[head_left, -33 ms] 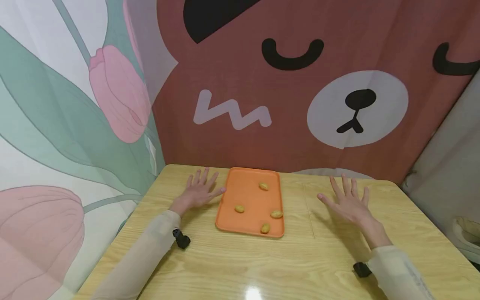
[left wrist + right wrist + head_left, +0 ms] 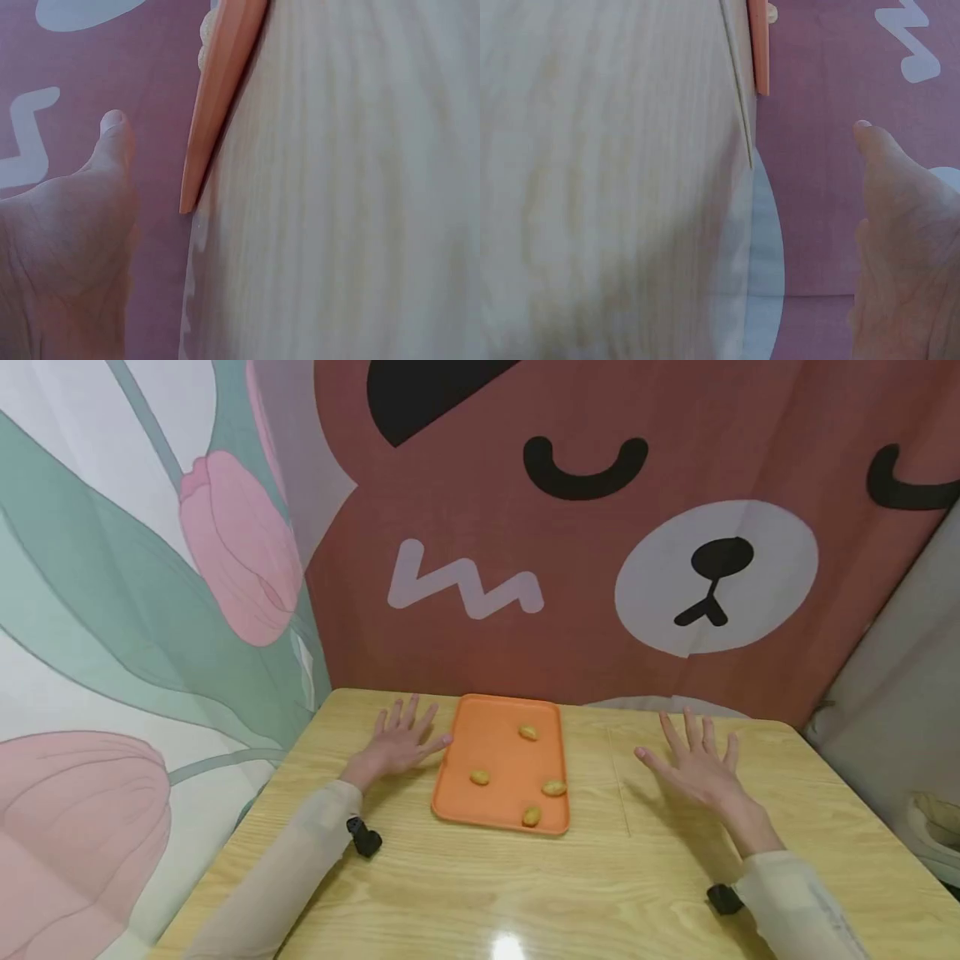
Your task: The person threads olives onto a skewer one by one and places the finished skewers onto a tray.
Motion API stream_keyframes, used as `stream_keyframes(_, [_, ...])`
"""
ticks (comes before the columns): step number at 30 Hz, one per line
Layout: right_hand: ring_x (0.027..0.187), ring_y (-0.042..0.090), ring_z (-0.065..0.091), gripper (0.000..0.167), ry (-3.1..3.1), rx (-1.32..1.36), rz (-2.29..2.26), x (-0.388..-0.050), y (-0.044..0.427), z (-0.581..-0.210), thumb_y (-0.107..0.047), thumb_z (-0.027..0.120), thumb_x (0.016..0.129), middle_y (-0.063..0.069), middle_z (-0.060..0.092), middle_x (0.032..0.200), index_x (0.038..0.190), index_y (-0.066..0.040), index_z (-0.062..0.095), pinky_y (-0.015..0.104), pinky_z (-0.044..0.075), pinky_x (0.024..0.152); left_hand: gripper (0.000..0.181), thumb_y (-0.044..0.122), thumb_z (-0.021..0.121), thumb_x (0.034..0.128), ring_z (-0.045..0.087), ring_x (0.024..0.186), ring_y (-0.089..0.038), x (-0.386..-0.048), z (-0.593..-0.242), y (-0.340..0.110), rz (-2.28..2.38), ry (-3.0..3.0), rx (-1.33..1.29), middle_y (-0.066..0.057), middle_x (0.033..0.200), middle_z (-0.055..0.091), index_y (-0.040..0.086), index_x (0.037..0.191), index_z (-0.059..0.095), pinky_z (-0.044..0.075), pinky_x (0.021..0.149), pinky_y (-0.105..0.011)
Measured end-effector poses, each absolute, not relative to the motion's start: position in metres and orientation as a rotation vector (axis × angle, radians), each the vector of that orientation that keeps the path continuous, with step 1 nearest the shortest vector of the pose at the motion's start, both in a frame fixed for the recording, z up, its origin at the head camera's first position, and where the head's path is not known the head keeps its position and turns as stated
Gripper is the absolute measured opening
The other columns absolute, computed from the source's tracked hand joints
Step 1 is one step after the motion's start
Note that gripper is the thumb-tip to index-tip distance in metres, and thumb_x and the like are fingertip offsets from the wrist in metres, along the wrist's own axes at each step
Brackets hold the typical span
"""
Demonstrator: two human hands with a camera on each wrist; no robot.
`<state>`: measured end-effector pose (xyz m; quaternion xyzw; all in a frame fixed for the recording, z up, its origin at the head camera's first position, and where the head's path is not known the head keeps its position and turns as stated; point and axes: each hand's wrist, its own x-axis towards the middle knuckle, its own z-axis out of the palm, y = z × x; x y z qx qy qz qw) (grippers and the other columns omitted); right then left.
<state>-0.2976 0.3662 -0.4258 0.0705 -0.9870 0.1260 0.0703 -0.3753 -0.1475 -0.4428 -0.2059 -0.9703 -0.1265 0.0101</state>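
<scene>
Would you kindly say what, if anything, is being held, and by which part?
Nothing is held: the left grip and right grip are both spread above the table.

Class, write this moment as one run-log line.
orange rectangular tray on pale wooden table | four yellowish oval lumps in tray | left hand spread, empty | right hand spread, empty

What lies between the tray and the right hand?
A thin stick, lying on the table between tray and right hand; the head view shows it.
</scene>
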Motion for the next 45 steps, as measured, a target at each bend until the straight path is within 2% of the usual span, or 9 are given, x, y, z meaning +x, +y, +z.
stream_keyframes(5, [0.143, 0.062, -0.006, 0.095, -2.989, 0.230, 0.457, -0.303, 0.356, -0.421, -0.071, 0.039, 0.100, 0.030, -0.010, 0.164, 0.165, -0.011, 0.004, 0.080, -0.016, 0.100, 0.086, 0.075, 0.030, 0.0996, -0.003, 0.152, -0.043, -0.378, -0.446, -0.153, -0.455, -2.993, -0.672, -0.017, 0.168, -0.004, 0.023, 0.165, 0.011, 0.001, 0.116, -0.066])
stream_keyframes(8, [0.140, 0.064, 0.015, 0.094, -2.980, 0.281, 0.577, -0.306, 0.345, -0.414, -0.067, 0.042, 0.101, 0.036, 0.008, 0.161, 0.164, -0.006, 0.007, 0.082, 0.008, 0.102, 0.080, 0.068, 0.034, 0.1028, 0.008, 0.151, -0.042, -0.377, -0.444, -0.156, -0.533, -2.907, -0.693, -0.017, 0.168, 0.009, 0.020, 0.165, 0.019, 0.007, 0.116, -0.065])
stream_keyframes(11, [0.128, 0.059, 0.042, 0.089, -2.960, 0.320, 0.653, -0.304, 0.339, -0.407, -0.060, 0.046, 0.104, 0.039, 0.032, 0.151, 0.160, 0.003, 0.019, 0.074, 0.038, 0.093, 0.069, 0.056, 0.043, 0.1061, 0.024, 0.147, -0.041, -0.375, -0.440, -0.152, -0.625, -2.799, -0.764, -0.018, 0.162, 0.029, 0.014, 0.160, 0.035, 0.015, 0.114, -0.065])
stream_keyframes(15, [0.108, 0.048, 0.062, 0.072, -2.898, 0.331, 0.688, -0.297, 0.335, -0.400, -0.049, 0.049, 0.107, 0.034, 0.056, 0.132, 0.149, 0.009, 0.040, 0.059, 0.054, 0.076, 0.058, 0.048, 0.049, 0.1071, 0.037, 0.141, -0.039, -0.371, -0.432, -0.139, -0.689, -2.716, -0.831, -0.015, 0.153, 0.045, 0.012, 0.153, 0.047, 0.022, 0.113, -0.063])
stream_keyframes(22, [0.097, 0.042, 0.068, 0.050, -2.767, 0.293, 0.718, -0.291, 0.329, -0.397, -0.037, 0.049, 0.108, 0.025, 0.068, 0.115, 0.135, 0.005, 0.059, 0.052, 0.057, 0.068, 0.056, 0.049, 0.047, 0.1073, 0.048, 0.134, -0.034, -0.366, -0.420, -0.124, -0.702, -2.650, -0.851, -0.012, 0.145, 0.054, 0.013, 0.149, 0.053, 0.032, 0.111, -0.057])
stream_keyframes(27, [0.087, 0.035, 0.069, 0.038, -2.771, 0.283, 0.737, -0.291, 0.325, -0.401, -0.027, 0.057, 0.106, 0.021, 0.071, 0.105, 0.124, 0.005, 0.066, 0.045, 0.056, 0.063, 0.034, 0.028, 0.060, 0.1058, 0.064, 0.104, -0.021, -0.367, -0.421, -0.115, -0.733, -2.620, -0.988, -0.006, 0.114, 0.069, 0.005, 0.129, 0.068, 0.053, 0.090, -0.041])
stream_keyframes(31, [0.070, 0.027, 0.067, 0.031, -2.829, 0.291, 0.851, -0.288, 0.323, -0.409, -0.020, 0.063, 0.102, 0.016, 0.071, 0.091, 0.115, 0.008, 0.068, 0.038, 0.053, 0.057, 0.027, 0.018, 0.067, 0.1013, 0.065, 0.089, -0.015, -0.366, -0.425, -0.107, -0.732, -2.631, -1.159, -0.002, 0.099, 0.069, 0.000, 0.120, 0.071, 0.055, 0.078, -0.032])
stream_keyframes(37, [0.053, 0.025, 0.059, 0.022, -2.946, 0.227, 1.028, -0.286, 0.321, -0.422, -0.016, 0.067, 0.100, 0.009, 0.064, 0.064, 0.102, 0.006, 0.069, 0.035, 0.048, 0.052, 0.030, 0.016, 0.073, 0.0976, 0.067, 0.091, -0.021, -0.358, -0.425, -0.096, -0.698, -2.712, -1.290, -0.007, 0.102, 0.071, 0.000, 0.122, 0.070, 0.055, 0.078, -0.032])
stream_keyframes(45, [0.049, 0.019, 0.056, 0.024, -3.042, 0.141, 1.097, -0.285, 0.314, -0.431, -0.018, 0.072, 0.096, 0.008, 0.061, 0.058, 0.080, 0.000, 0.067, 0.032, 0.045, 0.049, 0.032, 0.021, 0.075, 0.0960, 0.063, 0.097, -0.019, -0.351, -0.426, -0.086, -0.665, -2.822, -1.267, -0.004, 0.110, 0.071, 0.005, 0.123, 0.072, 0.052, 0.082, -0.030])
